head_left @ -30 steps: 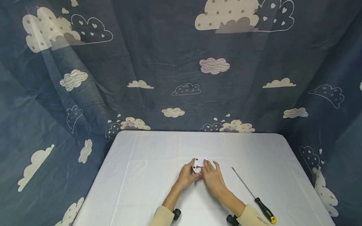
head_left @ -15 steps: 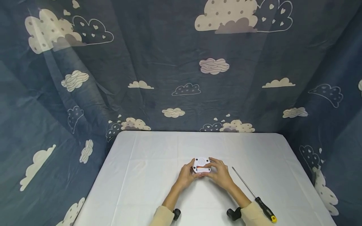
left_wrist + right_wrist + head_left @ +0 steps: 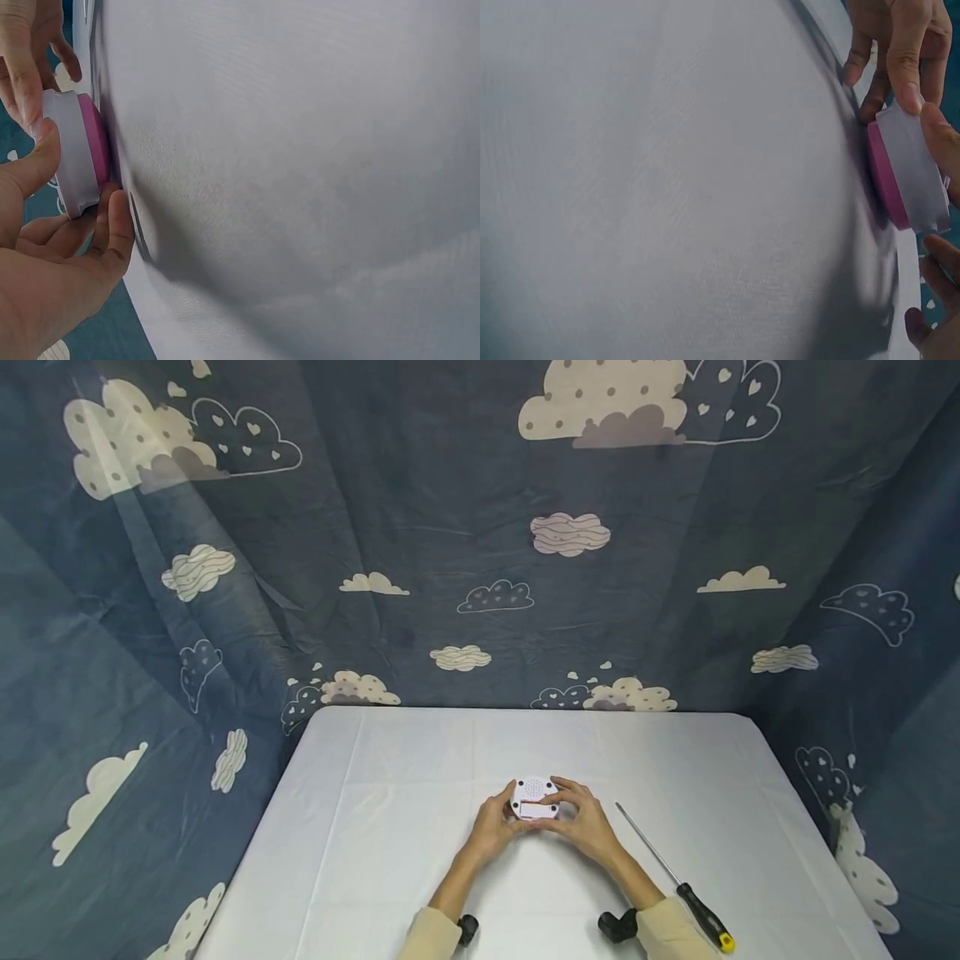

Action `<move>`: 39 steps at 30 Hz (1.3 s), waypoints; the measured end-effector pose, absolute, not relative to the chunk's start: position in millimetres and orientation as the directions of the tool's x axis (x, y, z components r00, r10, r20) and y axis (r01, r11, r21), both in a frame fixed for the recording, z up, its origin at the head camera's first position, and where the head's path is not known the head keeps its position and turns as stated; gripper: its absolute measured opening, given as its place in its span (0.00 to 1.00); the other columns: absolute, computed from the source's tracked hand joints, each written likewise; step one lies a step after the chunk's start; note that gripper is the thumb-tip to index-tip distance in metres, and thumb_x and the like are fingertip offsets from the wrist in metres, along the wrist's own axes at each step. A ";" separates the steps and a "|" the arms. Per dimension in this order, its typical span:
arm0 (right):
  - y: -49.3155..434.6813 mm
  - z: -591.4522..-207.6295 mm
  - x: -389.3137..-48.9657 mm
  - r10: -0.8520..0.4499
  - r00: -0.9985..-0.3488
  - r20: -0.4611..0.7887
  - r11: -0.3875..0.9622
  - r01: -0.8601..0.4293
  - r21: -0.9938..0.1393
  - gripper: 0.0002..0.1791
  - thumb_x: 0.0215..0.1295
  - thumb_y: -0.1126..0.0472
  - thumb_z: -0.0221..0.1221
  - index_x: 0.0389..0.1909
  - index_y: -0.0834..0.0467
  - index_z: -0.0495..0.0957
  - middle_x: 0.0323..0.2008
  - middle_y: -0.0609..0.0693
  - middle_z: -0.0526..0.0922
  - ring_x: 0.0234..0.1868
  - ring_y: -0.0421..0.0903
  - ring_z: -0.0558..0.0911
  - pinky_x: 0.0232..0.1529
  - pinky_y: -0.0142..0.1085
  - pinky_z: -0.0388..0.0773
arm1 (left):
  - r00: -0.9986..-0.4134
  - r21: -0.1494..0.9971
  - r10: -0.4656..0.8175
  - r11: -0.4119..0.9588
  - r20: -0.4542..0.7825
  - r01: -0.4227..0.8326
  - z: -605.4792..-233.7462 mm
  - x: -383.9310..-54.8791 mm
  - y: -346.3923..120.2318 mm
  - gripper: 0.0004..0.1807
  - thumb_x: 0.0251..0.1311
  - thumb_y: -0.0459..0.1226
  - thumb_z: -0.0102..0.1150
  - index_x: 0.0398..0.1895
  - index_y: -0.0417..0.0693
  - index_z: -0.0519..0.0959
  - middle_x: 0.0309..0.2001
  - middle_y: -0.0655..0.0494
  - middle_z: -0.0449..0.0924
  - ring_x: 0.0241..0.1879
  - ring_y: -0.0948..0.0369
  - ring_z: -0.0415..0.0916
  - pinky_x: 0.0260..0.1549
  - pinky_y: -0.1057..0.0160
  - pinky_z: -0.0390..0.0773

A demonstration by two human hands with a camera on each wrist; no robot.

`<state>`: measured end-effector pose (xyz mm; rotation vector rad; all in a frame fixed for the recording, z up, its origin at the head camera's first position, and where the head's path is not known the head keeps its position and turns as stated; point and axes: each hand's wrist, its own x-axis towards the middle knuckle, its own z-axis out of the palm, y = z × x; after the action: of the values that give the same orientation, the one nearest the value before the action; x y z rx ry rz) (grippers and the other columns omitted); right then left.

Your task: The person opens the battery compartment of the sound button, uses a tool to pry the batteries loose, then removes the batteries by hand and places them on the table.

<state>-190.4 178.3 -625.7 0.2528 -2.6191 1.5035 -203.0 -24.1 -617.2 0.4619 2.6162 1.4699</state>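
Both hands hold a small round white speaker-like device (image 3: 534, 788) over the white table. Its upturned face has a ring of small holes, dark feet and a rectangular panel (image 3: 534, 811) edged by a thin red line. A pink part (image 3: 95, 139) forms its underside, close over the cloth. My left hand (image 3: 491, 828) grips the left side, thumb on the near wall and fingers partly hidden around the device. On the right, my right hand (image 3: 590, 832) has its thumb on the near edge, one fingertip by the panel and another at the far edge.
A long screwdriver (image 3: 701, 910) with a black and yellow handle lies on the table (image 3: 405, 760) to the right, its handle close to the right sleeve (image 3: 675, 935). A dark cloud-patterned curtain (image 3: 420, 527) stands behind and around the table.
My right hand has swung off the device's right half to its right edge, uncovering the holes and the panel. Less red and orange shows along the panel now. My left hand stays put.
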 end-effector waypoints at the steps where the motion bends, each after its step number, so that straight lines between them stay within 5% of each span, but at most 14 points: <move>1: 178.8 -626.5 -190.4 -0.090 -0.979 0.182 0.491 -0.203 -0.847 0.20 0.46 0.56 0.81 0.41 0.54 0.89 0.69 0.63 0.76 0.72 0.69 0.69 0.70 0.69 0.63 | -0.947 0.848 0.315 0.483 0.064 0.218 -617.4 -203.6 -23.8 0.48 0.53 0.36 0.77 0.74 0.26 0.63 0.48 0.40 0.85 0.40 0.58 0.77 0.45 0.62 0.77; 12: 185.1 -629.1 -194.9 0.009 -0.964 0.266 0.438 -0.235 -0.868 0.20 0.42 0.62 0.82 0.38 0.58 0.88 0.59 0.58 0.82 0.65 0.61 0.75 0.69 0.57 0.67 | -0.950 0.873 0.312 0.458 0.017 0.166 -624.0 -204.9 -25.0 0.48 0.53 0.34 0.77 0.76 0.31 0.63 0.41 0.50 0.82 0.40 0.60 0.75 0.45 0.66 0.75; 15: 191.2 -624.3 -200.0 0.071 -0.963 0.260 0.488 -0.194 -0.851 0.20 0.41 0.61 0.83 0.38 0.57 0.89 0.46 0.56 0.81 0.52 0.53 0.76 0.57 0.41 0.73 | -0.951 0.879 0.309 0.449 0.019 0.163 -626.4 -205.1 -25.9 0.48 0.53 0.34 0.77 0.76 0.31 0.63 0.42 0.50 0.83 0.41 0.61 0.75 0.48 0.63 0.76; 18: 201.6 -618.6 -206.2 0.133 -0.964 0.228 0.539 -0.123 -0.833 0.20 0.41 0.61 0.83 0.39 0.57 0.90 0.34 0.54 0.72 0.38 0.46 0.69 0.40 0.30 0.66 | -0.953 0.883 0.302 0.447 0.001 0.143 -626.9 -205.4 -26.2 0.49 0.53 0.35 0.77 0.76 0.33 0.63 0.43 0.51 0.82 0.41 0.62 0.75 0.50 0.63 0.76; 21: 215.6 -615.3 -214.2 0.183 -0.962 0.203 0.581 -0.061 -0.812 0.20 0.43 0.59 0.83 0.40 0.57 0.90 0.30 0.55 0.67 0.33 0.44 0.63 0.34 0.30 0.60 | -0.957 0.882 0.288 0.454 -0.011 0.127 -626.3 -205.4 -26.3 0.49 0.52 0.34 0.78 0.77 0.35 0.63 0.43 0.52 0.81 0.42 0.63 0.74 0.51 0.62 0.75; 30: 262.7 -614.5 -236.8 0.224 -0.959 0.173 0.634 0.009 -0.773 0.21 0.48 0.57 0.81 0.44 0.58 0.90 0.32 0.62 0.73 0.33 0.46 0.62 0.34 0.36 0.58 | -0.959 0.872 0.282 0.462 0.031 0.164 -628.4 -207.2 -25.2 0.47 0.52 0.34 0.78 0.75 0.34 0.66 0.41 0.49 0.83 0.41 0.63 0.74 0.48 0.64 0.75; 39: 282.7 -615.5 -258.7 0.232 -0.971 0.059 0.677 0.117 -0.727 0.21 0.53 0.55 0.79 0.46 0.60 0.89 0.41 0.65 0.82 0.43 0.55 0.74 0.42 0.45 0.71 | -0.958 0.894 0.285 0.427 0.006 0.133 -625.3 -205.5 -27.8 0.47 0.52 0.34 0.78 0.76 0.35 0.65 0.43 0.48 0.84 0.44 0.58 0.76 0.43 0.68 0.72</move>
<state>-258.7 282.7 -615.5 -0.2868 -2.7407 1.1727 -205.5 -27.8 -625.3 0.3731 2.5275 1.5633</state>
